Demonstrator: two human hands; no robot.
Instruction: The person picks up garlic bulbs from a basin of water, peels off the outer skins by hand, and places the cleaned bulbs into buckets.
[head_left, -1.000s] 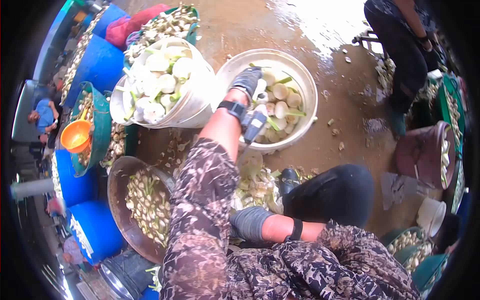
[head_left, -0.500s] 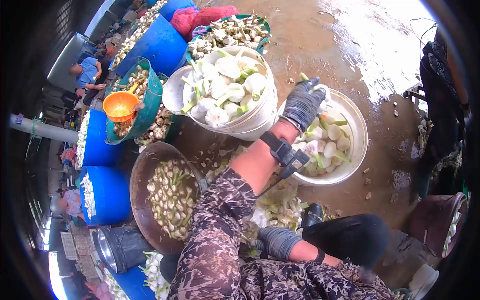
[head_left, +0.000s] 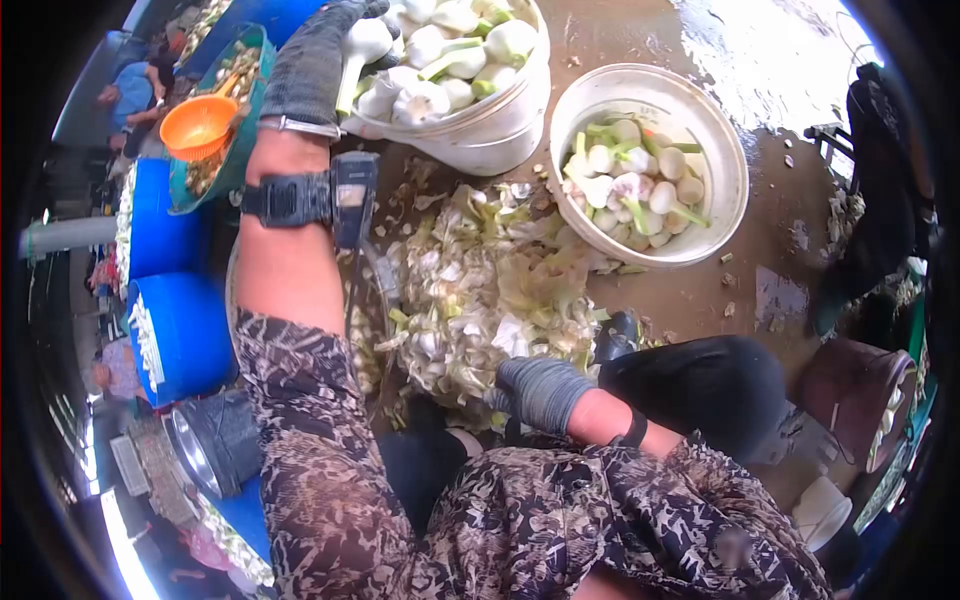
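My left hand [head_left: 325,60], in a dark grey glove, reaches to the upper left with its fingers round a white garlic bulb [head_left: 366,42] whose green stem points down. It is at the left rim of a white bucket [head_left: 485,135] heaped with trimmed garlic. Low in the middle, my gloved right hand [head_left: 545,392] is closed at the near edge of a pile of garlic peels [head_left: 450,310]; what its fingers hold is hidden. A second white bucket [head_left: 735,185], partly filled with bulbs, stands to the right.
An orange basket [head_left: 198,127] sits on a green tub [head_left: 262,75] at the upper left. Blue barrels [head_left: 185,325] of garlic line the left side. A brown bucket [head_left: 850,385] stands at the right, below a person's dark clothing [head_left: 880,190]. Another person [head_left: 132,95] sits far left.
My left hand has moved from over the right-hand white bucket to the left edge of the heaped one. The view has shifted, showing more of the peel pile. My right hand remains closed beside it.
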